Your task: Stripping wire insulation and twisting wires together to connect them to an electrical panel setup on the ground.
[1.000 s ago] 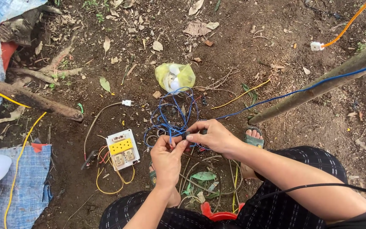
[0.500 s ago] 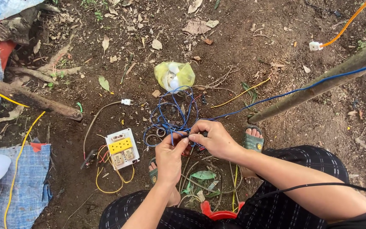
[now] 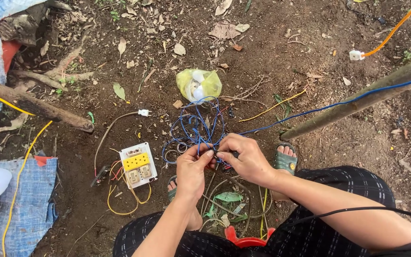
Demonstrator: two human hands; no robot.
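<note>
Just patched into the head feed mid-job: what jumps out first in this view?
Dead centre, the left hand and right hand meet, pinching something small over a tangle of blue wire on bare dirt. Left of the hands lies a white socket board with a yellow block and looping yellow leads; just beyond the tangle sits a yellow plastic bag. A long wooden pole slants across the right side, with a blue wire running along it.

crumpled yellow plastic bag (image 3: 199, 84) on bare dirt (image 3: 262, 57)
</note>
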